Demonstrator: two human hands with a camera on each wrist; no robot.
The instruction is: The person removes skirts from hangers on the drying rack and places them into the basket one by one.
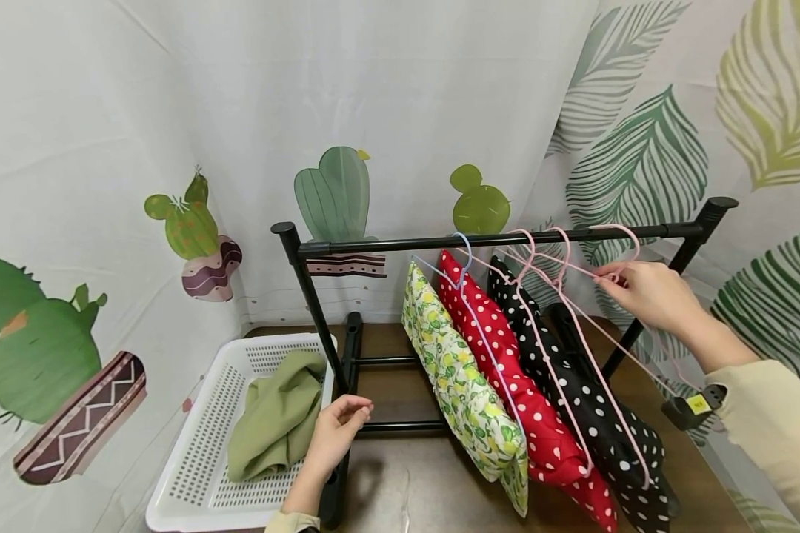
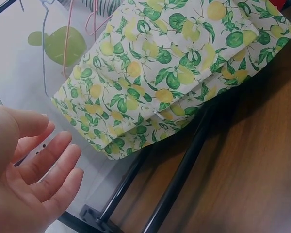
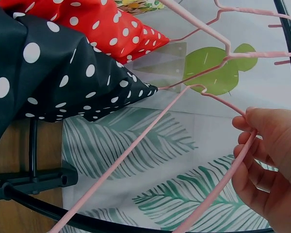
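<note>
My right hand (image 1: 656, 296) pinches a bare pink hanger (image 3: 121, 158) near its neck, at the right part of the black rail (image 1: 400, 244). Its hook (image 1: 630, 235) is level with the rail; I cannot tell whether it rests on it. My left hand (image 1: 333, 437) hovers beside the basket with relaxed, slightly bent fingers and nothing in it. In the left wrist view, a lemon-print fabric cover (image 2: 174, 63) with a small zip pull hangs just past those fingers. Behind it hang a red polka-dot cloth (image 1: 490, 326) and a black polka-dot cloth (image 3: 63, 73) on hangers.
A white perforated basket (image 1: 193, 444) stands left of the rack with a crumpled green cloth (image 1: 276, 418) inside. The rack's black feet and crossbars (image 1: 400, 427) sit on a brown wooden table (image 1: 407, 488). Curtains with cactus and leaf prints enclose the back and sides.
</note>
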